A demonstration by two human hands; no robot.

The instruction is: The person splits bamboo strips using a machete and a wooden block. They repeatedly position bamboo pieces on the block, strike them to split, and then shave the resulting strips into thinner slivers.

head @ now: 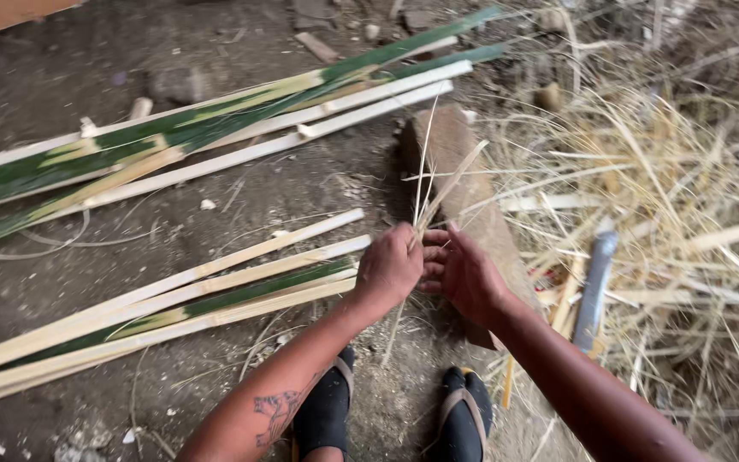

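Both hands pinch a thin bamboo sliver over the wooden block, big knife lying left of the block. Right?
Not quite. The head view shows both the left hand and right hand on the bamboo sliver over the wooden block, but the knife lies right of the block.

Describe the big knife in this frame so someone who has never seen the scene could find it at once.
Start at the heap of dry straw-coloured shavings filling the right side of the dirt floor. At its near-left edge, just right of the person's right hand and the wooden block, lies the knife. It is the only dark grey metal blade among pale strips.
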